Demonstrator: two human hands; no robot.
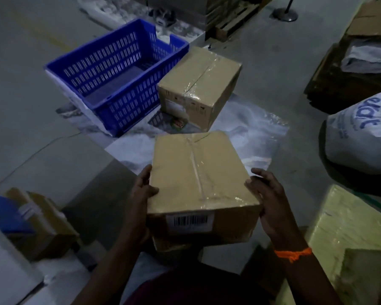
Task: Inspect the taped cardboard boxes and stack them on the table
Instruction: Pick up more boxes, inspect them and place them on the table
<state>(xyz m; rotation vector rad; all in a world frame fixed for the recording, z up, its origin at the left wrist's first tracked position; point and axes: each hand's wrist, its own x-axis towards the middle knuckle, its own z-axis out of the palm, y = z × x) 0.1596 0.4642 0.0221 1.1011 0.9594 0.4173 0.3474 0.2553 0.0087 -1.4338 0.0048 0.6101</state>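
My left hand [143, 190] grips left edge of taped box [196, 172], thumb on top. My right hand [266, 194] clasps right side, thumb over top corner. Box held close before me, barcode label [190, 221] facing me, tape seam looks sound. Lower box [172, 245] shows just beneath; contact cannot tell. Second taped box [198, 84] on floor beside blue crate [110, 73], unstacked. Judgement: early stage, stacking mostly left. Worktop not made out.
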